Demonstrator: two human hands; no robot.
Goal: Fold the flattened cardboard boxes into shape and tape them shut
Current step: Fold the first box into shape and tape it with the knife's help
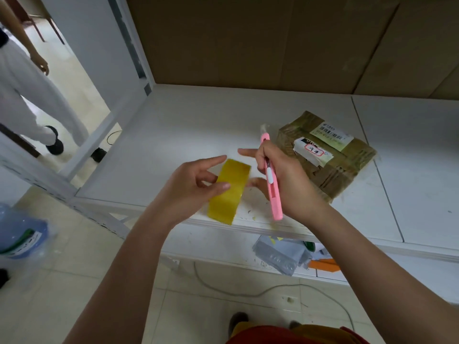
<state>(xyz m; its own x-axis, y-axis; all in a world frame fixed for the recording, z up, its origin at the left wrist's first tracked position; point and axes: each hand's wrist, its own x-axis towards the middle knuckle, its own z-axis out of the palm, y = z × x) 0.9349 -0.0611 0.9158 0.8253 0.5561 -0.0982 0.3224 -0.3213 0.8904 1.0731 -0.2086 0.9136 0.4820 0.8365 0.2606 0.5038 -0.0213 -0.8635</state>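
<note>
The yellow tape roll (229,192) is being gripped by the left hand (196,187) over the shelf edge (248,225), prob. so the tape end can be found. The pink cutter (272,180) is being kept in the curled right hand (285,180), index finger & thumb stretched toward the roll. A taped box (327,155) is lying just beside, w/ labels up.

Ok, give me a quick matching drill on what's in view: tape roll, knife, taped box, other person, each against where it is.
Things:
1. tape roll
2. pink knife
3. taped box
4. other person

Places:
A. resting on the white table
B. standing on the floor, far left
C. held in the left hand
D. gripped in the right hand

Pairs: 1-C, 2-D, 3-A, 4-B
</note>
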